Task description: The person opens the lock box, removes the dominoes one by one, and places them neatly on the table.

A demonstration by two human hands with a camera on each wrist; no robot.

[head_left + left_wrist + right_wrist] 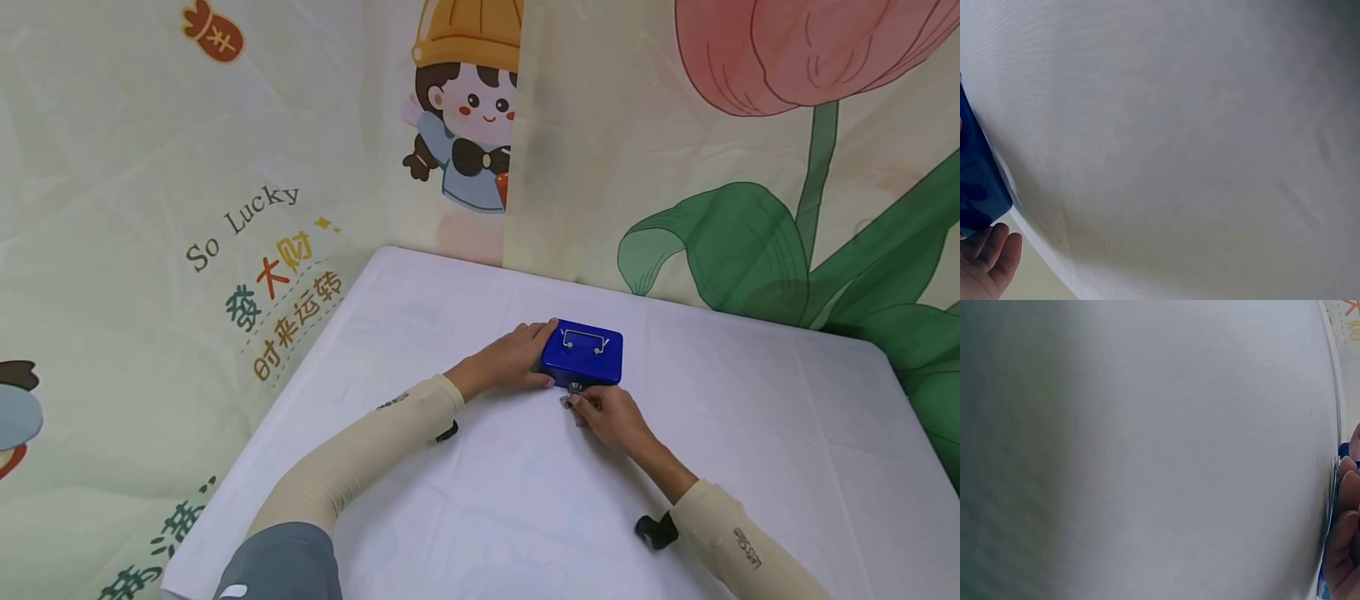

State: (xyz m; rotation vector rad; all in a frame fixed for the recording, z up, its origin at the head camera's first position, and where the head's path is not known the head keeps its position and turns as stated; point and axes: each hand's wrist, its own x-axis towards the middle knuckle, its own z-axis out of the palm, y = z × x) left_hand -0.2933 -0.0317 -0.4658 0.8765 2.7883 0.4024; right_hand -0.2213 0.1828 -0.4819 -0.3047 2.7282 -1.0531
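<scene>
A small blue metal cash box (581, 354) with a wire handle (583, 340) on its lid sits on the white-covered table, lid down. My left hand (517, 358) grips its left end, fingers at the far corner and thumb at the near one. In the left wrist view, fingertips of the left hand (991, 262) lie against the box's edge. At the box's front, beside the round lock (575, 387), my right hand (615, 417) pinches a small metal key (567, 402), partly hidden by the fingers. The right wrist view catches only curled fingers of the right hand (1344, 531) at its edge.
The white table (480, 517) extends around the box, its far edge meeting a printed backdrop (570, 217). A black wrist-camera mount (656, 532) hangs below the right sleeve, and another black mount (447, 431) shows under the left sleeve.
</scene>
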